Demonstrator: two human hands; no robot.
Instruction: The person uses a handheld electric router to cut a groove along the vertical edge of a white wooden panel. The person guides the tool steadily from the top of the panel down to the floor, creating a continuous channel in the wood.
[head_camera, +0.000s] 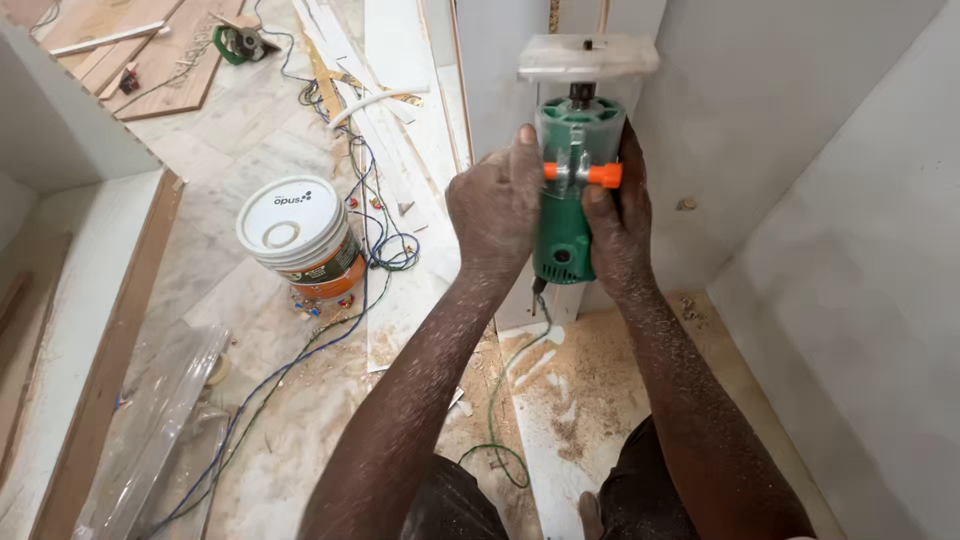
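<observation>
A green trimmer with a clear upper housing, an orange clamp knob and a clear flat base plate is held upright, its base pressed against a white panel. It is gripped between both hands: the left hand is wrapped around its left side, the right hand around its right. Sawdust is scattered on the floor below.

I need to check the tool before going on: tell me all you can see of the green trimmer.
The green trimmer is a plastic-bodied hand router with a clear base, orange knobs and a clear flat plate pressed against the white panel edge. The left hand and right hand grip its sides. Its green cord hangs to the sawdust-strewn floor.
</observation>
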